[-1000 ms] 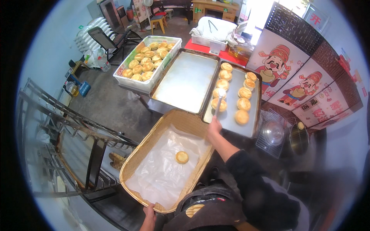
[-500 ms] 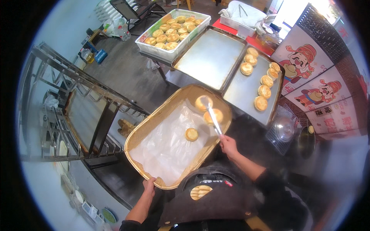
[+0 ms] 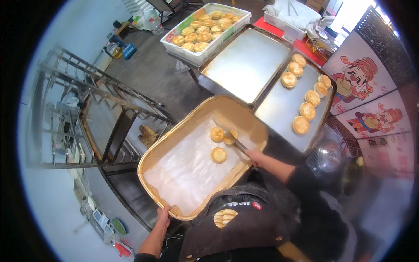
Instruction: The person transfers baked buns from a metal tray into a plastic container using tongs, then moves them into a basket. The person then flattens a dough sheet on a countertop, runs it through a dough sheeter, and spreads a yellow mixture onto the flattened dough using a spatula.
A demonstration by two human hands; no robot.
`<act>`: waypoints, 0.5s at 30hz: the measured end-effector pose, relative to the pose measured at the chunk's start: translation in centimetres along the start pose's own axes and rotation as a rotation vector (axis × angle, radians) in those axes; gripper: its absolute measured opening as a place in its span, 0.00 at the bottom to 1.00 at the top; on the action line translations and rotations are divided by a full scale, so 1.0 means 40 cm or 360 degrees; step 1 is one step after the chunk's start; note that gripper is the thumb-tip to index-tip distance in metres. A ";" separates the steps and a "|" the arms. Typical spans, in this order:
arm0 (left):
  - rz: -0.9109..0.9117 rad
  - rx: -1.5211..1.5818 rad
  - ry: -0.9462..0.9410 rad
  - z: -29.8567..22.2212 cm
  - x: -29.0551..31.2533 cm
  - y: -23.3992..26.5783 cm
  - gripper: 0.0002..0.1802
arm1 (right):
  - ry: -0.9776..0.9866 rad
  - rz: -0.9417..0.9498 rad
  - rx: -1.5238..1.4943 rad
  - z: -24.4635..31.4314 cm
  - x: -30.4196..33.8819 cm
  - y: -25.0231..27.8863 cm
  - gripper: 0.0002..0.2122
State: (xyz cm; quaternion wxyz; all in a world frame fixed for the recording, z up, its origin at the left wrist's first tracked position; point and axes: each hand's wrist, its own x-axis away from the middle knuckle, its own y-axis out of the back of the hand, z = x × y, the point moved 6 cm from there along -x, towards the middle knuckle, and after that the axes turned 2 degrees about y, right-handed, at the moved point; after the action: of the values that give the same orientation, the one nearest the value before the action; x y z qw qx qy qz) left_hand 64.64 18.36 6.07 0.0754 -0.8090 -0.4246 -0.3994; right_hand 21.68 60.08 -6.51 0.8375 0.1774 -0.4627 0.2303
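A wicker basket [image 3: 150, 150] lined with clear plastic sheeting [image 3: 183, 174] is tilted in front of me. My left hand [image 3: 164, 215] grips its near left rim, fingers wrapped round the edge. In my right hand [image 3: 256, 158], closed, is a pair of metal tongs [image 3: 238, 144] reaching into the basket from the right. Three golden round flatbreads lie close together on the liner: one at the left [image 3: 217, 134], one nearest me [image 3: 218, 155], and one [image 3: 231, 137] partly covered by the tong tips. Whether the tips still pinch that one cannot be made out.
Beyond the basket stand a baking tray with several flatbreads [image 3: 312, 98], a bare tray [image 3: 246, 61] and a white crate [image 3: 198, 56] full of flatbreads. A metal rack [image 3: 118, 105] stands at the left. Printed panels [image 3: 355, 78] and a wire rack with a glass lid [image 3: 328, 156] are at the right.
The tongs have come down and toward me inside the basket. Two flatbreads that were near the far right end now sit beside the third on the liner. My left hand keeps its hold.
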 end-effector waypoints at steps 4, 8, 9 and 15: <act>-0.0296 0.0158 0.0207 0.030 0.026 0.032 0.22 | -0.0263 0.0179 -0.0086 -0.071 0.207 0.069 0.23; -0.0098 0.0165 0.0154 0.024 0.019 -0.001 0.23 | -0.0018 0.0407 -0.0163 0.004 0.418 0.155 0.21; -0.0123 0.0192 0.0157 0.025 0.016 -0.004 0.23 | 0.0103 0.0359 -0.0211 0.035 0.457 0.180 0.21; -0.0293 0.0352 0.0260 0.062 0.029 0.019 0.28 | 0.0378 0.0024 -0.1109 0.114 0.484 0.189 0.16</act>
State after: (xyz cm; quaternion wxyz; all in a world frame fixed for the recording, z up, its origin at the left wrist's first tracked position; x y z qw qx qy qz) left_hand 67.03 19.77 5.40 0.1614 -0.7184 -0.5307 -0.4199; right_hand 23.37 68.32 13.05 0.8938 -0.1499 -0.4142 0.0839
